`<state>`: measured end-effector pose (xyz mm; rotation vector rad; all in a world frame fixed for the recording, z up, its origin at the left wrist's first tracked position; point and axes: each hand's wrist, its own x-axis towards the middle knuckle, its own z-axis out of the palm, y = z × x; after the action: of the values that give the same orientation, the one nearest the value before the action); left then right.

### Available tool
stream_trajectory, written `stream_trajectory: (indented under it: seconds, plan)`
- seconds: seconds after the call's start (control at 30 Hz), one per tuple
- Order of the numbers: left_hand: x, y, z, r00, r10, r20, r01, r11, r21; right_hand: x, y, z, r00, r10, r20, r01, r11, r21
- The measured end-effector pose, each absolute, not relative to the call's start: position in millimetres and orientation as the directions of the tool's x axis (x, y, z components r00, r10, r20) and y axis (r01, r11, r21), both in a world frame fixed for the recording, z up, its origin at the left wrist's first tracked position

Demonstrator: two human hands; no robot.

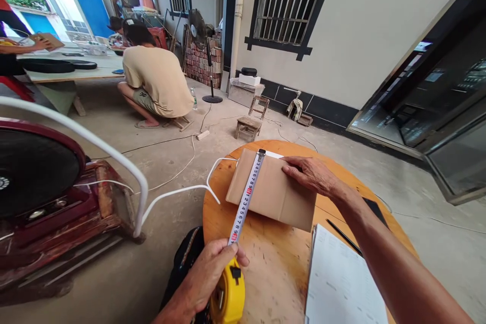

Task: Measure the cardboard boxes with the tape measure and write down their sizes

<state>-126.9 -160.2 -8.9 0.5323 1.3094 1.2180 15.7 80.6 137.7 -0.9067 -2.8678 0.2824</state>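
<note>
The brown cardboard box (279, 187) lies beyond the left hand (210, 271), closed on the yellow plastic tape measure (236, 296); the half-curled right hand (313, 174) touches the box's far edge, grasp unclear. Keep the silver metal blade (245, 202) straight.

A small wooden chair (250, 121) stands on the floor (224, 139). Behind the chair, near the wall (353, 25), sits a white box (249, 80). Behind and left of the chair is a black fan (198, 28), with bricks (204, 67) stacked beyond. Farther left of it, a person (157, 78) in a tan shirt sits low. Left of the chair lies a power strip (203, 135); to its right, a bag (295, 110).
</note>
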Motion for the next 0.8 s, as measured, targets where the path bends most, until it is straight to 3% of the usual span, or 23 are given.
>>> stream_trajectory:
  seconds: [0.47, 0.7, 0.8]
  plan:
    - [-127, -167, 0, -0.164, 0.907, -0.389, -0.418, 0.293, 0.860, 19, 73, 136, -0.820, 0.564, 0.099, 0.546, 0.822, -0.164]
    - [-138, -194, 12, -0.184, 0.915, -0.359, -0.328, 0.287, 0.900, 30, 12, 126, -0.856, 0.442, 0.269, 0.478, 0.874, 0.084]
    - [-142, -203, 2, -0.143, 0.911, -0.388, -0.343, 0.322, 0.882, 34, -21, 113, -0.835, 0.471, 0.284, 0.525, 0.837, 0.154]
